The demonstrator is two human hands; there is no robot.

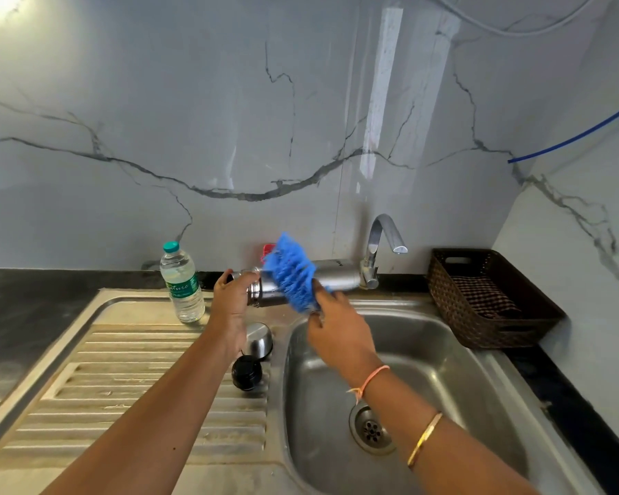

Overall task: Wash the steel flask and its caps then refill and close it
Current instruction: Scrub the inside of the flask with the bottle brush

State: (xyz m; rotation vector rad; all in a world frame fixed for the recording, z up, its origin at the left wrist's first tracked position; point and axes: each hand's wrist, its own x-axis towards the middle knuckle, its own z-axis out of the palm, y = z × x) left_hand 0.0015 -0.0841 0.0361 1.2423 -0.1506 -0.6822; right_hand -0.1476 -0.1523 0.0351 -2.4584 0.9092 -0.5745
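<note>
Fingers of your left hand [229,305] curl round one end of the steel flask [336,276]. Over the sink [444,351], at its back rim, the flask lies level, and your right hand [336,326] pinches the blue scrubber [290,273] against its body. Held by one end only, it could twist free if soap makes it slippery. Your forearm passes close over the steel cap [260,339] and black cap [246,372] on the drainboard [122,369], and a sweep could knock them off.
</note>
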